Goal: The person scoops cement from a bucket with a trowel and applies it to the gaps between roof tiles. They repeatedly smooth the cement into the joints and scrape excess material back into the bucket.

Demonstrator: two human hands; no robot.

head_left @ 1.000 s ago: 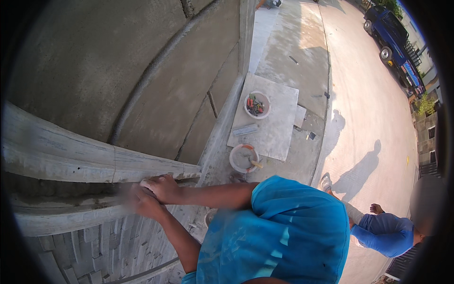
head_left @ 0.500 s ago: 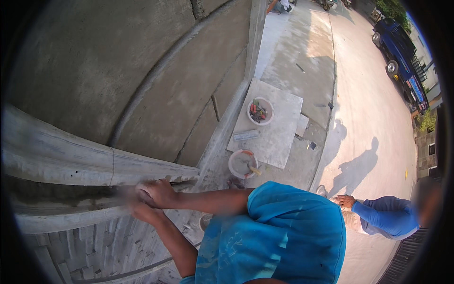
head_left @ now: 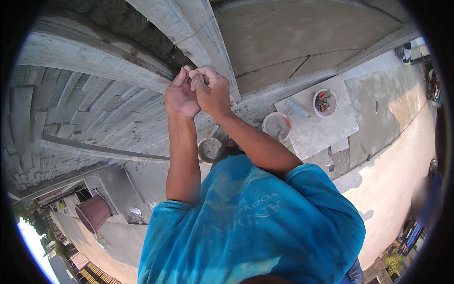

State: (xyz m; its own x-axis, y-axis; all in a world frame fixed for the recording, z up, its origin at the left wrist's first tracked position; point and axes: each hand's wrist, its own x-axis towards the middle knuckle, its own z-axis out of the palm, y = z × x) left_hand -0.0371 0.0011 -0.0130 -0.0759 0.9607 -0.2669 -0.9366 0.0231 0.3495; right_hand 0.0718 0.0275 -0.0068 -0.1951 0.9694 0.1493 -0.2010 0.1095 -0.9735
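My two hands meet at the end of a dark, rough mortar-lined slot (head_left: 146, 35) between two pale mouldings. My left hand (head_left: 182, 100) is palm up and open, its fingers slightly curled toward the other hand. My right hand (head_left: 213, 94) is closed in a pinch, its fingertips against the left fingers. Whatever lies between the fingertips is too small to make out. Just beyond the right hand is the upright pale moulding (head_left: 201, 40). The left hand is beside the end of the lower ledge (head_left: 99, 57).
Grey stone-strip cladding (head_left: 94, 106) covers the wall at left. Below stand a mortar bucket (head_left: 275, 117) and a smaller bucket (head_left: 200, 144). A pale board (head_left: 312, 144) bears a bucket of tools (head_left: 316, 110) and a grey float (head_left: 298, 108). A purplish tub (head_left: 92, 214) is farther back.
The view has turned, so the slot and hands now appear higher up. The hands were clasped together over the slot; the left palm now faces up, with the right fingertips meeting its fingers.
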